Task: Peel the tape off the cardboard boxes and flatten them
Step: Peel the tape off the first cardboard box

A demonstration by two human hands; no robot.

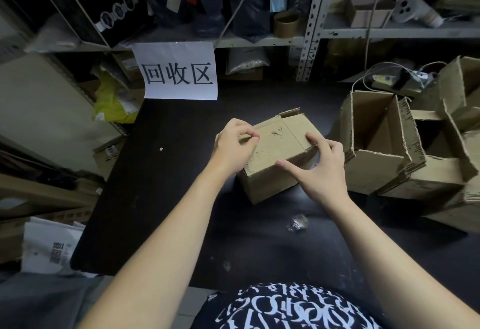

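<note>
A small closed cardboard box stands on the dark table in the middle of the head view. My left hand lies against the box's left top edge, its curled fingertips pinching at that edge; any tape there is too faint to make out. My right hand grips the box's right near corner, fingers over the top and thumb stretched along the front edge. One flap at the box's far side stands slightly raised.
Several opened cardboard boxes are piled at the table's right. A crumpled wad of clear tape lies near the front. A white paper sign hangs from metal shelving behind. More boxes and bags crowd the left.
</note>
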